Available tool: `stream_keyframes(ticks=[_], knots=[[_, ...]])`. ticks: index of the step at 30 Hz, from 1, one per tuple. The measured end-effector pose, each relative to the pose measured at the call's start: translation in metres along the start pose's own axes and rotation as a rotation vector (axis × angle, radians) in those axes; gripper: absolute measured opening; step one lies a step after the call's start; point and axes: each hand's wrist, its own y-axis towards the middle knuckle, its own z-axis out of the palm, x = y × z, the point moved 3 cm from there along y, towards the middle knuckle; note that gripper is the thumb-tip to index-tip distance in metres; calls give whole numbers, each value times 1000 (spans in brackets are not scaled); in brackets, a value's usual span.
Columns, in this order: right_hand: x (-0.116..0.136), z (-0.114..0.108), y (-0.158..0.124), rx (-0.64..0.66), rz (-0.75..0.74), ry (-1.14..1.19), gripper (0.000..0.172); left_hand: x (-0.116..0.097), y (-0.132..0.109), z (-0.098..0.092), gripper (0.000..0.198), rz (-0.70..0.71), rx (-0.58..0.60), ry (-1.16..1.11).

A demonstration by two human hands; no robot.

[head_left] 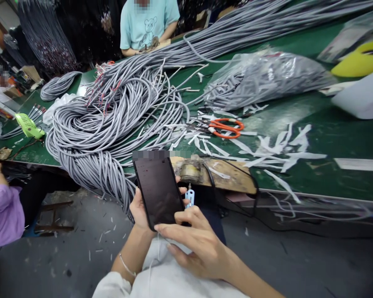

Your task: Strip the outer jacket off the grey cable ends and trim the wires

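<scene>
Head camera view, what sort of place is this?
Probably a cable or wiring workshop: grey cables lie coiled and bundled along a long green workbench, and orange-handled scissors rest near scattered white strips.

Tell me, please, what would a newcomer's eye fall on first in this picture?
Probably the large heap of looped grey cables, which spills over the near edge of the green workbench, left of centre. To its right, orange-handled scissors lie beside scattered white strips. In front of the workbench, a dark-screened smartphone stands out, held in the left hand, with the right hand at its lower end.
</scene>
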Motion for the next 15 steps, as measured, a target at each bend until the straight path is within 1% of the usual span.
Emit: stream_keyframes(ticks=[6,12,15], knots=[[-1,2,-1,-8,1,13,15,1,1,-3,80,3,-36,18],[-2,3,-2,18,31,22,14,1,1,-5,82,24,-19,49],[-4,0,-3,1,38,34,14,0,2,-5,81,25,-14,61]])
